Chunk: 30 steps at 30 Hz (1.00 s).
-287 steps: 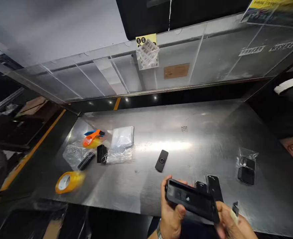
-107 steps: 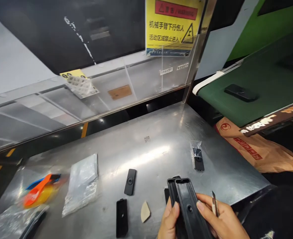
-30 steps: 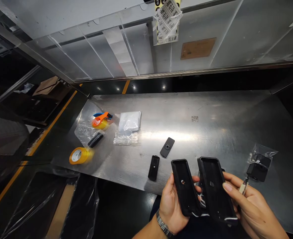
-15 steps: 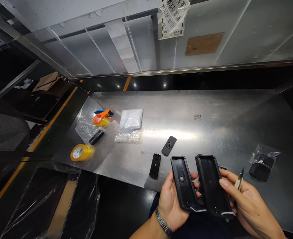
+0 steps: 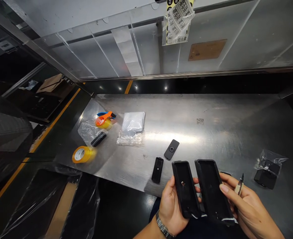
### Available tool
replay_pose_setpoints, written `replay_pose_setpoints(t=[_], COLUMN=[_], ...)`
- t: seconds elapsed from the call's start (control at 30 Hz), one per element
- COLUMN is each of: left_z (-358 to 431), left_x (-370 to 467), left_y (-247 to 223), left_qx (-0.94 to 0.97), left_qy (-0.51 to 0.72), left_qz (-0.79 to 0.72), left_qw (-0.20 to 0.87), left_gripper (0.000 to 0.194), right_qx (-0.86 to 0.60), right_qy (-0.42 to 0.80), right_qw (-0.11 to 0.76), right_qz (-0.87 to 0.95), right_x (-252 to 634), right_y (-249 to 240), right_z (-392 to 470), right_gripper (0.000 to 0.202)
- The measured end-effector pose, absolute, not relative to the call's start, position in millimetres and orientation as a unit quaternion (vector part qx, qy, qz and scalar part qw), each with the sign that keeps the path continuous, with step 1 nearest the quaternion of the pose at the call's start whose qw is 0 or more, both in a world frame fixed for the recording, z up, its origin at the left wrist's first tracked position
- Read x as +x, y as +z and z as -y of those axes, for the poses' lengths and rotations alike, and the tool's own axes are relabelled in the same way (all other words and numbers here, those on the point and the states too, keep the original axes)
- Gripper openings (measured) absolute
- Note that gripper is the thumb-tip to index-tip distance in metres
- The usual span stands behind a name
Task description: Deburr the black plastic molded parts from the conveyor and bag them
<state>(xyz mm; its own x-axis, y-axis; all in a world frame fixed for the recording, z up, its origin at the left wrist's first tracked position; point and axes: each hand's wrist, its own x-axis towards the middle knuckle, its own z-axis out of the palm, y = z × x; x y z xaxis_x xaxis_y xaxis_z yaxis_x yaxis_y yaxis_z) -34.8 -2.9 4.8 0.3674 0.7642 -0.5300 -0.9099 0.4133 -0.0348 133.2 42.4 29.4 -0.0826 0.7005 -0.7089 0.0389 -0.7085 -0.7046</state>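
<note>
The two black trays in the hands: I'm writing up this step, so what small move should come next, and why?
Probably set one tray down on the steel table. The left hand holds the narrower tray and the right hand the wider tray, both open side up, while the right hand also pinches a small pointed tool it cannot use freely.

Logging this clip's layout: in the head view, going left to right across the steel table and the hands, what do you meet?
Yellow tape roll → orange tool → clear plastic bags → small black part → left hand with black shell → right hand with second black shell → bagged black part.
</note>
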Motion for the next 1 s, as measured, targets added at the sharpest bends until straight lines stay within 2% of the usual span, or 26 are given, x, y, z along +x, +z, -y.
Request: replay_pose_setpoints(t=[0.37,0.57,0.73,0.83,1.0], left_z=[0.4,7.3,3.4,-7.5,-49.7], left_x=[-46.3,-50.9,-96.9,-152.4,-260.5], left_y=[10.6,-5.5,-50.8,-71.7,-96.0], left_qx=[-0.140,-0.038,-0.075,-0.060,0.010], left_qy=[0.522,0.612,0.623,0.614,0.580], left_qz=[-0.200,-0.247,-0.433,-0.505,-0.671], left_qw=[0.817,0.750,0.647,0.603,0.463], left_gripper=[0.056,0.055,0.039,0.038,0.029], right_qx=[-0.617,-0.593,-0.571,-0.574,-0.569], right_qy=[0.657,0.508,0.457,0.470,0.466], right_qw=[0.242,0.222,0.205,0.194,0.102], right_qz=[0.359,0.584,0.651,0.642,0.670], right_x=[116.6,85.3,59.4,51.2,52.7], right_y=[26.4,3.6,-22.0,-28.2,-55.1], right_z=[-38.2,-40.8,-47.1,-49.6,-51.1], right_gripper=[0.055,0.042,0.045,0.047,0.054])
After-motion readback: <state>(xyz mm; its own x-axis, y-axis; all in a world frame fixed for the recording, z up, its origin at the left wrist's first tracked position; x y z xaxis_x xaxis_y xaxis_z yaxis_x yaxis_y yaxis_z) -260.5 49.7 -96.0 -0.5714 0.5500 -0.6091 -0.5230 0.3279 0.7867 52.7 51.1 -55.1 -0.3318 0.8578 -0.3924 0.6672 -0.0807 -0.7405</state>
